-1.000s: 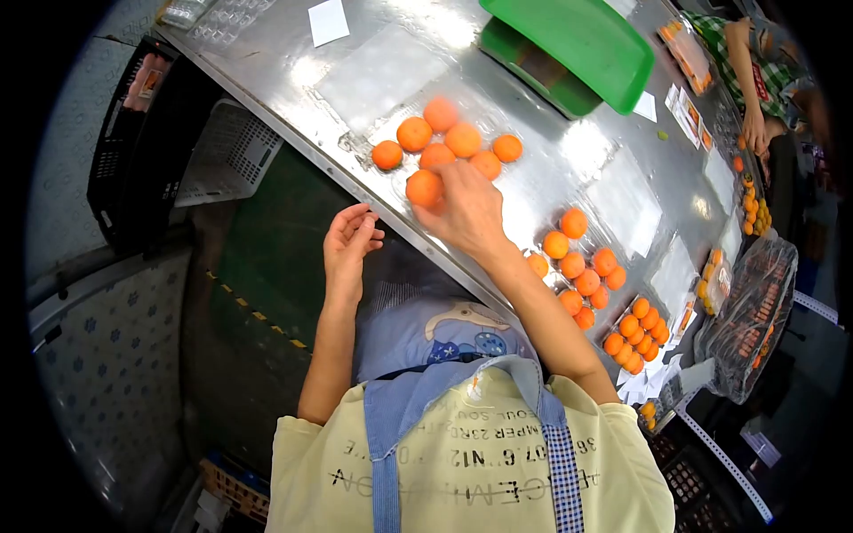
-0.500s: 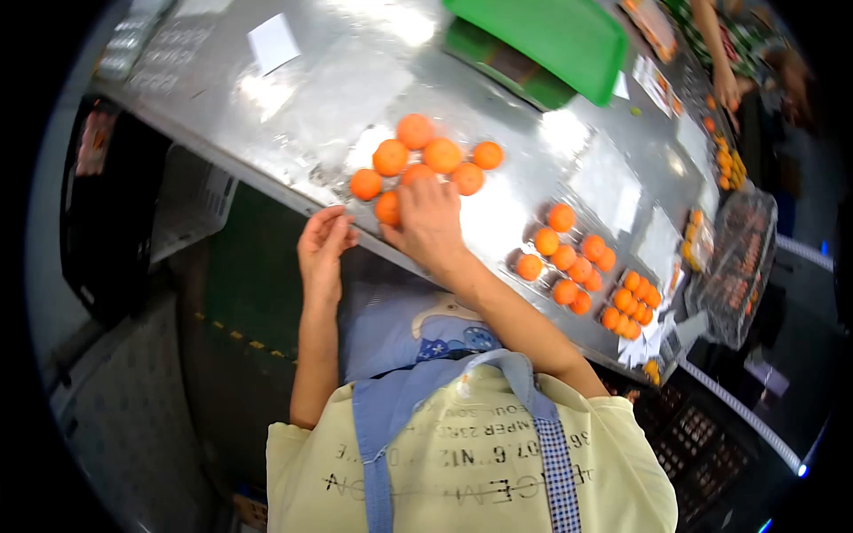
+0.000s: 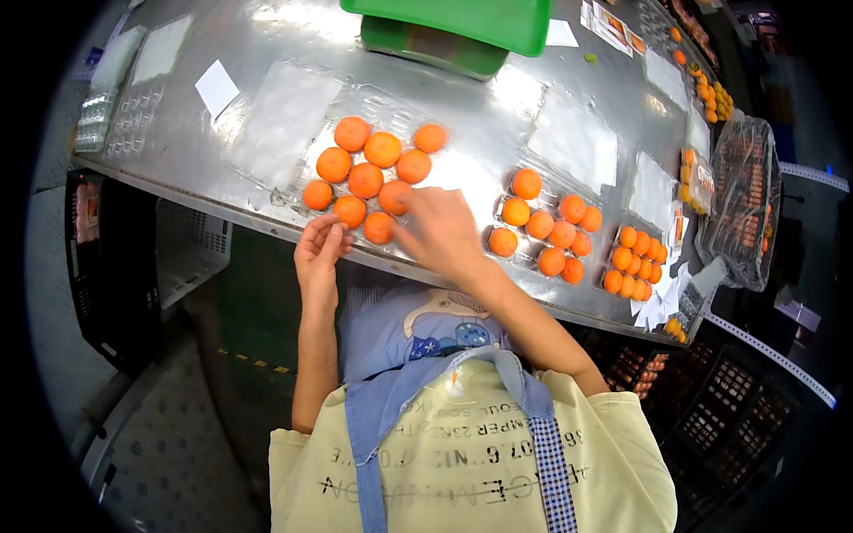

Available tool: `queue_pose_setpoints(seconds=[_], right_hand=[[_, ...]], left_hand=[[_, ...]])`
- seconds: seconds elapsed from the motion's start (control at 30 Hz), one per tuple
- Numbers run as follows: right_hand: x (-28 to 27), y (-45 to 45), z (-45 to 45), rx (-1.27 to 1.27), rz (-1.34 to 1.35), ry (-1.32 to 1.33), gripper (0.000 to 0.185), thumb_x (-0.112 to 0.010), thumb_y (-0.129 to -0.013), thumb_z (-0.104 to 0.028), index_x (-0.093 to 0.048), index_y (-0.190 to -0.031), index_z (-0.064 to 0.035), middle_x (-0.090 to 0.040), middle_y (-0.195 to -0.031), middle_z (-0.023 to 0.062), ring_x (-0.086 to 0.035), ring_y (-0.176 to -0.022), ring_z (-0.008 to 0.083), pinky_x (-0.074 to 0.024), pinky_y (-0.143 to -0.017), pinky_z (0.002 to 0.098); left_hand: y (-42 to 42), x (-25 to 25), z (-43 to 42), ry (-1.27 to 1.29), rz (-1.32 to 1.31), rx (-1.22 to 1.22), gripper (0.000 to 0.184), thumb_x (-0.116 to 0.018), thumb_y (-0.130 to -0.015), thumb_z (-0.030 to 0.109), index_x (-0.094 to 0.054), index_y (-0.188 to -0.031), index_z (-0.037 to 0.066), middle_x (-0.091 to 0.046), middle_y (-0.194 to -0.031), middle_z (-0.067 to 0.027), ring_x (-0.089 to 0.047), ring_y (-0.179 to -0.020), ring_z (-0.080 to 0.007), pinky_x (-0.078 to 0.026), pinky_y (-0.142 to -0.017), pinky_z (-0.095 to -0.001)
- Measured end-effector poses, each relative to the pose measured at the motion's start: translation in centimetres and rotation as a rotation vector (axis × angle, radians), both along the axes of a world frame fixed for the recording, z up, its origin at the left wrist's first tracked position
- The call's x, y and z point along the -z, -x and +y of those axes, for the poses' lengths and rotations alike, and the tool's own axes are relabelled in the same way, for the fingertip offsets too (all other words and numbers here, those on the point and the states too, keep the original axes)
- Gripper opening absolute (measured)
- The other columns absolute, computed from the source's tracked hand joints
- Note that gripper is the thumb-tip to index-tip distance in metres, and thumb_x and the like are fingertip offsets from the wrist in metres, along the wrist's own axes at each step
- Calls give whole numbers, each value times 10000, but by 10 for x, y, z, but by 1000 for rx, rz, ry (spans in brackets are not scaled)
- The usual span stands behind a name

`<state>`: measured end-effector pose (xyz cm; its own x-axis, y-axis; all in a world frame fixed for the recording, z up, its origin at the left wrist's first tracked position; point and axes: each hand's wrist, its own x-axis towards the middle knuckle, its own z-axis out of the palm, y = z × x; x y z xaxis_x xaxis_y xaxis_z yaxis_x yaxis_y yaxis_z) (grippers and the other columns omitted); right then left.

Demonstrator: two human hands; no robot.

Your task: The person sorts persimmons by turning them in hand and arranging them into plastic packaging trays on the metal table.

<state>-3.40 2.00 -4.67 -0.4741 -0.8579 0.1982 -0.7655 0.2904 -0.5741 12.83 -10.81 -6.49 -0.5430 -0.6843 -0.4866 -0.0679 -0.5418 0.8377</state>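
Several orange fruits (image 3: 365,180) sit in an open clear plastic tray (image 3: 378,102) on the metal table. My right hand (image 3: 442,233) is over the tray's right side, its fingers blurred at an orange fruit (image 3: 394,196); whether it grips that fruit is hidden. Beside the tray's near edge is my left hand (image 3: 321,251), thumb and fingertips pressed together just below another fruit (image 3: 349,211). What lies between those fingertips, if anything, is too small to make out.
More fruits (image 3: 539,224) fill parts of a second tray to the right, with a full pack (image 3: 634,264) beyond. A green bin (image 3: 462,27) stands at the back. White paper (image 3: 217,89) lies left. Black crates (image 3: 724,404) are below the table's right end.
The view has shifted to the right along the table. More fruits now show in the near part of the tray, and my right hand has moved to its right side.
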Motion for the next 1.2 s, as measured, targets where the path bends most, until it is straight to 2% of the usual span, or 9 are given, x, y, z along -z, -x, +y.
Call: queue_pose_setpoints(seconds=[0.07, 0.13, 0.3, 0.43, 0.57, 0.7, 1.0, 1.13, 1.2], right_hand=[[-9, 24, 41, 131, 98, 25, 317, -733, -731, -205, -633, -1008, -87, -619, -881, 71, -587, -806, 249, -421, -736, 376], [-12, 47, 89, 263, -17, -27, 227, -690, -757, -138, -635, -973, -93, -604, -890, 75, -576, -839, 251, -416, -737, 385], [-2, 71, 187, 650, -116, -20, 228, -699, -730, -68, -635, -949, -79, -606, -793, 51, -589, -752, 235, -408, -700, 378], [1, 59, 211, 558, -37, -80, 248, -729, -711, -108, -619, -931, -77, -606, -825, 61, -585, -777, 251, -396, -674, 383], [6, 56, 194, 462, 93, -99, 343, -758, -687, -161, -616, -993, -101, -613, -937, 72, -562, -902, 272, -397, -755, 397], [1, 72, 167, 326, 164, -40, 325, -734, -734, -158, -630, -1038, -112, -619, -936, 51, -562, -899, 241, -389, -792, 375], [-10, 132, 170, 441, 42, -46, 318, -701, -768, -171, -634, -1070, -96, -627, -1024, 77, -564, -972, 266, -398, -862, 394], [-13, 163, 200, 554, -179, 66, 297, -687, -785, -157, -641, -1069, -83, -644, -1001, 99, -604, -833, 236, -449, -780, 352], [-10, 165, 224, 562, -66, 46, 308, -699, -804, -141, -645, -1093, -50, -658, -950, 94, -593, -777, 192, -472, -684, 316]], left_hand=[[9, -2, 10, 15, -1, 38, 203, -598, -928, 121, -587, -1107, 27, -624, -931, -34, -603, -790, -95, -492, -701, -235], [20, -5, 21, 24, 1, 79, 198, -597, -927, 120, -589, -1101, 26, -629, -924, -34, -595, -782, -90, -483, -698, -229], [45, -8, 52, 27, 19, 202, 189, -588, -927, 117, -590, -1089, 19, -635, -929, -41, -584, -780, -89, -469, -697, -220], [64, -15, 79, 55, -2, 313, 183, -580, -928, 109, -587, -1085, 15, -631, -948, -47, -582, -795, -88, -469, -701, -220], [77, -17, 100, 61, 5, 399, 181, -581, -926, 103, -585, -1083, 13, -629, -950, -50, -578, -797, -87, -471, -705, -223], [82, -18, 112, 87, 17, 448, 178, -585, -924, 101, -585, -1081, 17, -631, -956, -55, -577, -800, -88, -471, -706, -225], [71, -18, 113, 125, -47, 394, 173, -571, -932, 102, -589, -1080, 15, -635, -966, -56, -581, -805, -93, -470, -709, -228], [71, -18, 111, 143, -51, 387, 178, -574, -931, 106, -590, -1080, 9, -634, -961, -53, -580, -800, -91, -468, -701, -226], [71, -15, 110, 132, -51, 375, 178, -577, -931, 105, -591, -1078, 7, -633, -956, -50, -579, -797, -90, -468, -697, -225]])
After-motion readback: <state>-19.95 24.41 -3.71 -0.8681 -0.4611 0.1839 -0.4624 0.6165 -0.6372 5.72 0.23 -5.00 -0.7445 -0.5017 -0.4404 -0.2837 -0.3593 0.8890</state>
